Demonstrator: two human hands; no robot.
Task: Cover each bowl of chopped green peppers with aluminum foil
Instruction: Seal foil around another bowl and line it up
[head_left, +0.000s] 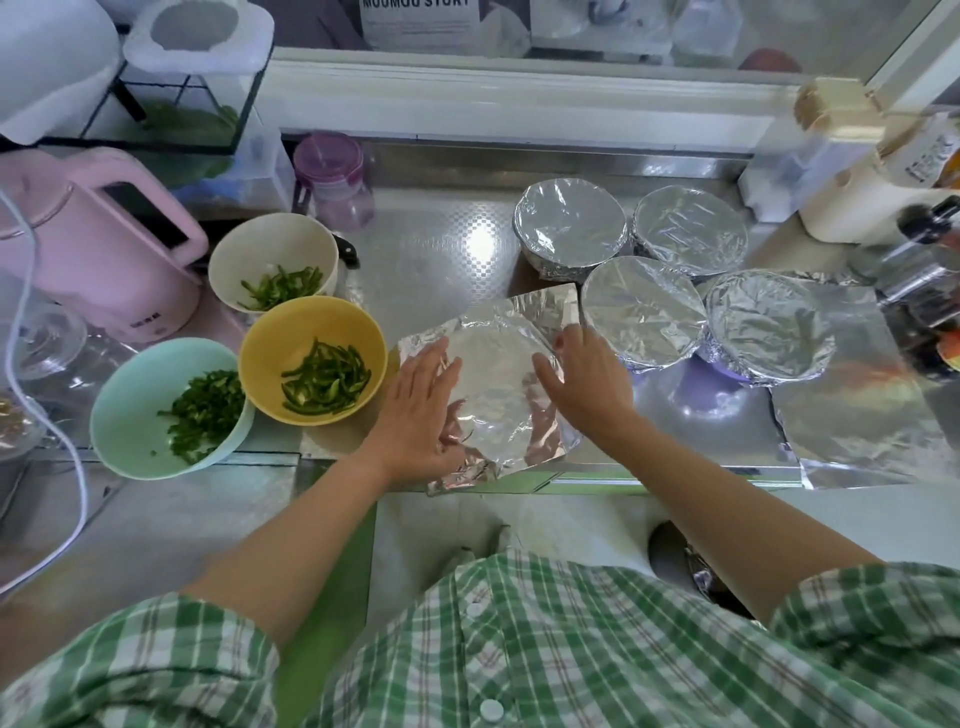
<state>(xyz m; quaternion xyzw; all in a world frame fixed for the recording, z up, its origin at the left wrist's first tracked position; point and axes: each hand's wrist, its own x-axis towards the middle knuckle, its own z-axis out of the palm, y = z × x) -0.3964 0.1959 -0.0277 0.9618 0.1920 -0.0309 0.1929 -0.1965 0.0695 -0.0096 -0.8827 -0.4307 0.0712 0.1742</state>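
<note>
A sheet of aluminum foil (496, 384) lies over a bowl at the counter's front edge; the bowl beneath is hidden. My left hand (423, 410) lies flat against the foil's left side, and my right hand (584, 376) presses its right side with straight fingers. To the left stand three uncovered bowls of chopped green peppers: a mint bowl (130, 400), a yellow bowl (275, 343) and a white bowl (249, 254). Several foil-covered bowls (644, 312) sit at the back right.
A pink kettle (98, 239) and white cable stand at the left. A purple-lidded jar (332, 179) is behind the white bowl. Loose foil sheet (857, 415) lies at the right, with bottles (919, 270) beyond. The counter edge runs just under my wrists.
</note>
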